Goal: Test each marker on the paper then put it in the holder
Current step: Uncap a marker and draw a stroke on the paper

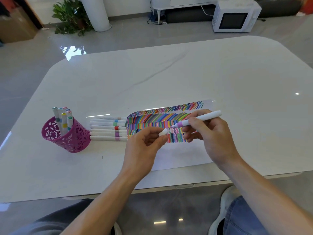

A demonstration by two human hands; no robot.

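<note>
Over the paper: our right hand (210, 133) grips the lilac-banded marker (201, 118) like a pen, bared tip aimed down-left at the coloured strokes; we cannot tell whether it touches
Left hand: our left hand (144, 145) pinches the white cap (164, 132) between thumb and fingertips, just beside the tip
Paper: the paper (177, 155) lies flat before us, its far part crowded with strokes, its near part bare
Step in hand: testing this marker, we judge
Doing it well: we should pick a bare gap under the lowest row, draw one short light stroke, then press the cap fully home before carrying
Waiting markers: a row of capped markers (108, 128) lies just left of the paper
Holder: the purple cut-out holder (67, 138) stands further left on the table (169, 73), several tested markers (63, 117) upright inside
</note>
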